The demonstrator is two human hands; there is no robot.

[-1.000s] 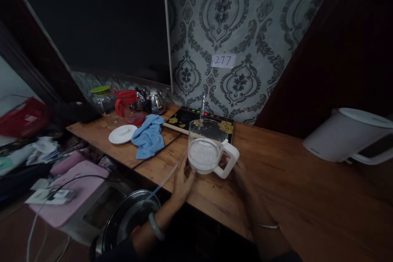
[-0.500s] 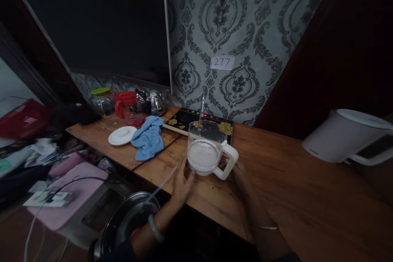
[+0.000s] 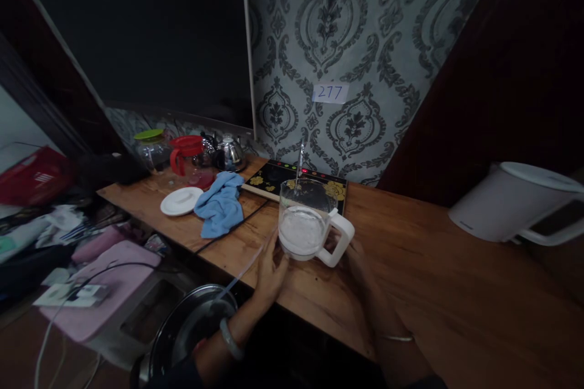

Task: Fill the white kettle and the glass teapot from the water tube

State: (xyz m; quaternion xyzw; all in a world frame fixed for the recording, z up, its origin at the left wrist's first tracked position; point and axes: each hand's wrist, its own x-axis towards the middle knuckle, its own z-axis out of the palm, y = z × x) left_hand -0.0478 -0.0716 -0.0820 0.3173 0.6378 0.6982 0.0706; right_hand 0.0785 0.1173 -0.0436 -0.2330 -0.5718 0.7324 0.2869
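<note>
A clear glass jug [image 3: 302, 232] with a white handle is in front of me at the table's near edge, between my two hands. Its lower part looks whitish, and I cannot tell what is inside. My left hand [image 3: 270, 267] grips the jug's left side near the base. My right hand [image 3: 353, 252] is at the right, behind the white handle, its fingers partly hidden against the jug. A slim shiny upright piece [image 3: 300, 161] rises above the jug's left rim; its kind is unclear. Just behind the jug lies a black induction cooker [image 3: 269, 175] with gold flowers and a lit red light.
Left on the wooden table [image 3: 429, 255] are a blue cloth [image 3: 221, 206], a white lid [image 3: 181, 201], a red-lidded jug [image 3: 188, 149], a green-lidded jar [image 3: 152, 149] and a metal kettle [image 3: 232, 153]. A pale pitcher [image 3: 515, 206] stands right. A pot [image 3: 201, 322] with a clear tube [image 3: 241, 270] sits below.
</note>
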